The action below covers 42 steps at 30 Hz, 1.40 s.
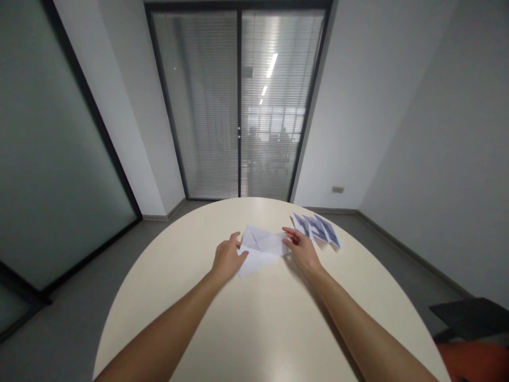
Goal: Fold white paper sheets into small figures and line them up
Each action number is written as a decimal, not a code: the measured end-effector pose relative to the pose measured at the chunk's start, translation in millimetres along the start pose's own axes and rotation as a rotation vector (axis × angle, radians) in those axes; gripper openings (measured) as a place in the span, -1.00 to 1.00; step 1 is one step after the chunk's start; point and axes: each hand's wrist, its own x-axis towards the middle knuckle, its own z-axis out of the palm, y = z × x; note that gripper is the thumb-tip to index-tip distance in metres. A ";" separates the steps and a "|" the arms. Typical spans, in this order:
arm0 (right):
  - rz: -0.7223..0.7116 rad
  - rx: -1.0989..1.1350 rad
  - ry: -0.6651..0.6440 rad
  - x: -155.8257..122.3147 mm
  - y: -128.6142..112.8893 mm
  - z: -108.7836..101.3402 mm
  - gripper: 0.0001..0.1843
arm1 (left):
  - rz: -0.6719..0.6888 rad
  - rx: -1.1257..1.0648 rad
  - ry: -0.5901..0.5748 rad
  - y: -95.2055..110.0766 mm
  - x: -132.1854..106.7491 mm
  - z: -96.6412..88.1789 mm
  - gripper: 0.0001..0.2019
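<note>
White paper (264, 244): near the middle of the table, towards its far side, between the two hands; a slanting crease line crosses its upper part, and a lower part comes to a corner on the near left
Left hand (228, 258): at the left edge of the white paper, thumb laid over the near face and pointing right, fingers curled round towards the back; the grasp is on that edge, though the fingertips are partly hidden
Right hand (302, 250): at the right end of the white paper, which it grasps between thumb and fingers; the index finger reaches out above the top edge, the other fingers bend in behind it
Forearms: both bare, coming in from the lower corners and converging on the white paper
Folded sheet (318, 229): just beyond and to the right of the right hand, pleated in a zigzag, white with blue-violet areas; any print on it is too blurred to read
Table (254, 329): cream, with a rounded edge, a soft shadow falling beneath the right hand and forearm
Glass doors (199, 122): beyond the table, dark-framed, with horizontal blinds and bright strips of light in the right pane
Frosted panel (59, 159): left side, edged in black
Wall plate (338, 189): low on the pale wall, right of the doors
Chair (475, 361): lower right, orange, beside a black flat part
</note>
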 end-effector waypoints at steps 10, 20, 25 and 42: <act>-0.228 -0.361 0.051 -7.5 -22.2 -2.6 -0.74 | 0.293 -0.099 0.295 12.1 0.7 -25.0 -0.81; -0.365 -0.832 -0.334 -20.6 -31.2 -8.0 -0.62 | 0.231 0.187 -0.096 3.2 -3.4 -24.5 -0.70; -0.375 -0.865 -0.387 -22.6 -34.6 -4.8 -0.59 | 0.133 0.149 -0.169 2.3 -4.3 -21.2 -0.61; -0.396 -0.721 -0.514 -28.2 -42.1 -0.1 -0.78 | 0.377 0.208 -0.347 11.8 -20.9 -1.9 -0.56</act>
